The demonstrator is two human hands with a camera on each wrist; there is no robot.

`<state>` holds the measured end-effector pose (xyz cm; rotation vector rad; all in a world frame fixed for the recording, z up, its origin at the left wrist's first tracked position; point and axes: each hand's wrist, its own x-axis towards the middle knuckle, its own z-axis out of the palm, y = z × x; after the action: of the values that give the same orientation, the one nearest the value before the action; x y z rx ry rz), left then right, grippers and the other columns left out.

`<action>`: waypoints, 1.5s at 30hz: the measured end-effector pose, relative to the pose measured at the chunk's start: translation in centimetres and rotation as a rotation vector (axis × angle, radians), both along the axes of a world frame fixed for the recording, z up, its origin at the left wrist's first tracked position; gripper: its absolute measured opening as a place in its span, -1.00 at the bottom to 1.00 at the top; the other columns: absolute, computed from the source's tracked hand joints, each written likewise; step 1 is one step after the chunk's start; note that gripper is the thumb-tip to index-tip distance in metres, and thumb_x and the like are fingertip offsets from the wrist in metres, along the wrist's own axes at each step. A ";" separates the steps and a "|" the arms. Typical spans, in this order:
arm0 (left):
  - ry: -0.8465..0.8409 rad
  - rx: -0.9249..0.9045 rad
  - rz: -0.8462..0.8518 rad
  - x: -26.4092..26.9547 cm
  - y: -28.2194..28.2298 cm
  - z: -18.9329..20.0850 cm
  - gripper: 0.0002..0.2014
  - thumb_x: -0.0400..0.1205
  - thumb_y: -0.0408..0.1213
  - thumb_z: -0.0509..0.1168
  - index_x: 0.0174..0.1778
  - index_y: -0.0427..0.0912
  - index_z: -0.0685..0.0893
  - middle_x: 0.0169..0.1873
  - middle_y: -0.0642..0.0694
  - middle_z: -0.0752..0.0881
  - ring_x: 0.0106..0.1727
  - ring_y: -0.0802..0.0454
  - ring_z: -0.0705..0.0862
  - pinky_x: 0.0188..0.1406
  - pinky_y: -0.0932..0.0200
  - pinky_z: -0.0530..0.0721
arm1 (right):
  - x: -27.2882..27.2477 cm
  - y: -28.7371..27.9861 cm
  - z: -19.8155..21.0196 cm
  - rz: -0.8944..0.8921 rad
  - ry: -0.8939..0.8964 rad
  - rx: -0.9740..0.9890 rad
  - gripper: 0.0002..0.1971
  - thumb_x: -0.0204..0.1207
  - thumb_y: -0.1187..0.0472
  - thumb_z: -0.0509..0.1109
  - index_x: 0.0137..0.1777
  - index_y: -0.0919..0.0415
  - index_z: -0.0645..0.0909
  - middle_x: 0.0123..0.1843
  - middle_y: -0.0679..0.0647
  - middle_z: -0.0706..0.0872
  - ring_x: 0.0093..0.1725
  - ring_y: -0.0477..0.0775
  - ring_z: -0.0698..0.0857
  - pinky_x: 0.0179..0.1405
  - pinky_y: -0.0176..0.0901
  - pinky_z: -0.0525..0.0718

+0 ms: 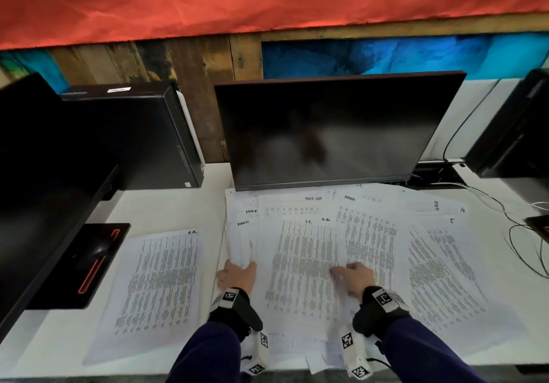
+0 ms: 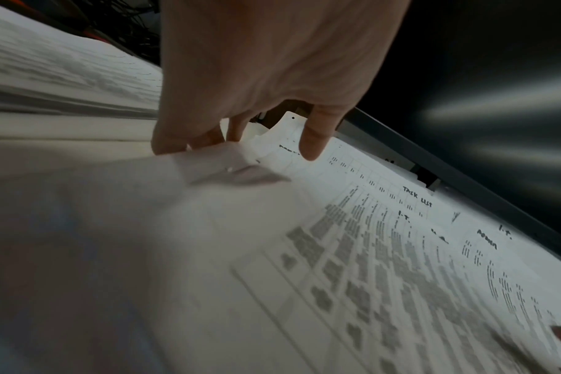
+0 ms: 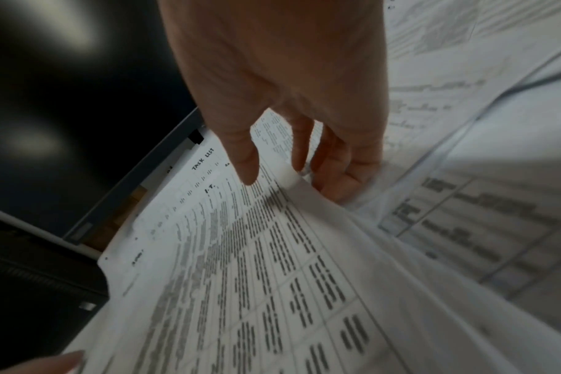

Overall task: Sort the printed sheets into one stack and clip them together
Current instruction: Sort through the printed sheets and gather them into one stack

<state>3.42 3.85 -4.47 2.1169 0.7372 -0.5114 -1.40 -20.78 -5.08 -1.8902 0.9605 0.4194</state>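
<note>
Several printed sheets lie fanned and overlapping on the white desk point(image 1: 172, 207) in front of the monitor. The top middle sheet point(image 1: 300, 263), marked "I.T.", sits between my hands. My left hand point(image 1: 237, 274) grips its left edge, fingers curled at the edge and thumb above point(image 2: 240, 151). My right hand point(image 1: 352, 277) holds the right edge, with the thumb on top and the fingers tucked under the lifted paper point(image 3: 282, 177). One single sheet point(image 1: 157, 287) lies apart at the left. More sheets point(image 1: 439, 278) spread out to the right. No clip is in view.
A dark monitor point(image 1: 326, 133) stands right behind the papers. A black computer tower point(image 1: 133, 136) and another screen's base with red trim point(image 1: 89, 263) stand at the left. Black cables point(image 1: 523, 249) loop at the right. The desk's front edge runs just under my wrists.
</note>
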 end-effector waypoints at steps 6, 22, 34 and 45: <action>-0.004 -0.047 -0.008 -0.3 0.8 0.0 -0.25 0.59 -0.03 0.25 0.63 -0.24 0.13 0.55 -0.28 0.30 0.52 -0.28 0.34 0.49 -0.12 0.36 | 0.8 3.2 1.0 -0.116 -0.118 0.331 -0.50 0.35 0.29 0.55 0.19 0.37 0.38 0.10 0.25 0.63 0.02 0.26 0.67 -0.25 -0.04 0.68; -0.287 0.097 -0.137 -0.8 0.0 0.0 -0.36 0.60 -0.10 0.31 0.55 -0.19 0.24 0.42 -0.21 0.45 0.35 -0.16 0.50 0.32 -0.05 0.48 | -2.8 -0.8 1.4 -0.361 -0.232 0.058 -0.67 0.43 0.40 0.29 0.20 0.40 0.55 -0.06 0.26 0.71 -0.11 0.23 0.69 -0.11 -0.01 0.71; 0.046 -0.040 -0.029 0.4 -3.3 -0.6 -0.27 0.59 -0.06 0.26 0.58 -0.31 0.15 0.48 -0.33 0.32 0.41 -0.25 0.46 0.36 -0.01 0.50 | -2.6 -6.8 -0.2 -0.388 -0.030 -0.055 -0.24 0.34 0.38 0.50 0.51 0.26 0.22 0.25 0.38 0.58 0.19 0.44 0.63 0.24 0.29 0.63; -0.017 -0.433 0.081 0.0 -2.6 -1.3 -0.13 0.53 -0.37 0.41 0.62 -0.41 -0.02 0.56 -0.34 0.28 0.55 -0.26 0.35 0.55 -0.09 0.35 | -3.5 -1.1 1.2 -0.084 -0.296 -0.024 -0.49 0.44 0.61 0.20 0.34 0.19 0.42 0.09 0.11 0.66 -0.09 0.07 0.65 -0.05 -0.03 0.67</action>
<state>3.47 1.27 -5.82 1.6812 0.6333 -0.5523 -4.95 -21.91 -3.90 -1.8617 0.8441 0.0745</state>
